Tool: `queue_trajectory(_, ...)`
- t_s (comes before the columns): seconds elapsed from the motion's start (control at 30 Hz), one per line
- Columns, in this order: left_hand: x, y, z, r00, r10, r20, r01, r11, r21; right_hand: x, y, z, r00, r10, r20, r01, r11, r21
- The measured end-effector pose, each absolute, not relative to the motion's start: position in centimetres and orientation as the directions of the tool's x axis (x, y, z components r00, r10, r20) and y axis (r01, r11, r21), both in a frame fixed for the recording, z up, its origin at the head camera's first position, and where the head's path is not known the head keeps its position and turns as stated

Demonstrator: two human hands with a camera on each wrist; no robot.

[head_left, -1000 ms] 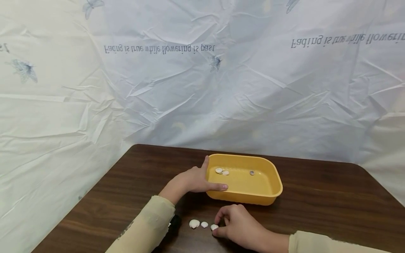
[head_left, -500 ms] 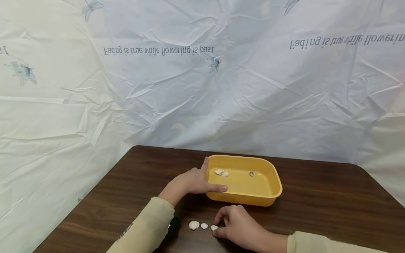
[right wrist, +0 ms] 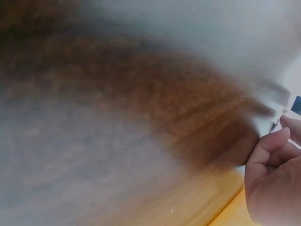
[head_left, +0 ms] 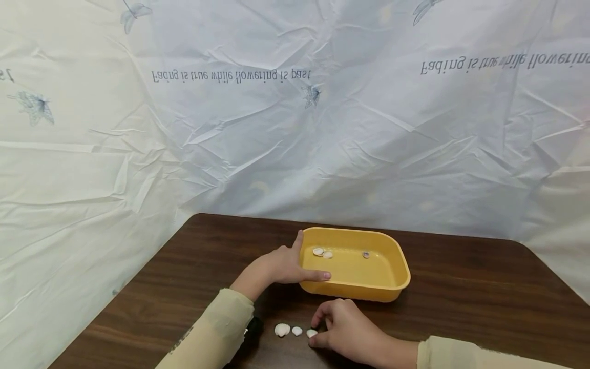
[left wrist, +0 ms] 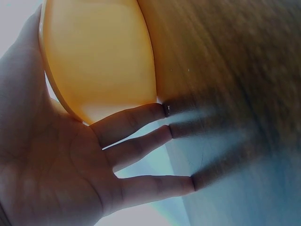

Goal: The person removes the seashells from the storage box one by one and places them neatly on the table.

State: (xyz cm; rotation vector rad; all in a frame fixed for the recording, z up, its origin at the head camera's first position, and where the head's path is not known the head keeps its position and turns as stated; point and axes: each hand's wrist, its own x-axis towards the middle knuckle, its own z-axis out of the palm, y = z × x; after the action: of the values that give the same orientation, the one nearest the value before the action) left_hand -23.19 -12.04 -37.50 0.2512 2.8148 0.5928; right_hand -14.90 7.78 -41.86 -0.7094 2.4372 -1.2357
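My left hand [head_left: 282, 264] rests at the left end of a yellow plastic tub [head_left: 369, 277]. Its thumb lies over the near rim, and in the left wrist view the straight fingers [left wrist: 134, 122] reach down past the end wall, tips on the table. My right hand [head_left: 345, 328] pinches a small white seashell [head_left: 312, 333] on the table, in front of the tub. Left of that lie a small white seashell [head_left: 297, 331] and a larger ribbed seashell [head_left: 282, 330] in a row. Inside the tub are two pale seashells [head_left: 322, 253] and a small greyish piece [head_left: 366, 254], too small to identify.
The dark brown wooden table [head_left: 461, 287] bears everything. A white printed sheet [head_left: 295, 138] hangs behind its far edge. Something black [head_left: 253, 328] shows partly behind the left sleeve [head_left: 212, 328]; its kind is unclear.
Both hands keep the same positions and the seashells have not moved on the table. Only the head view shifts slightly.
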Motion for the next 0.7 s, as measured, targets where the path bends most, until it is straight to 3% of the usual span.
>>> queue_trajectory(0.7, -23.23, -12.09, -37.44, -0.948, 0.238, -0.209, 0.133, 0.898, 0.419, -15.32, 8.26, -41.61, -0.806, -0.588, -0.069, -0.298, 0.505, -0.810)
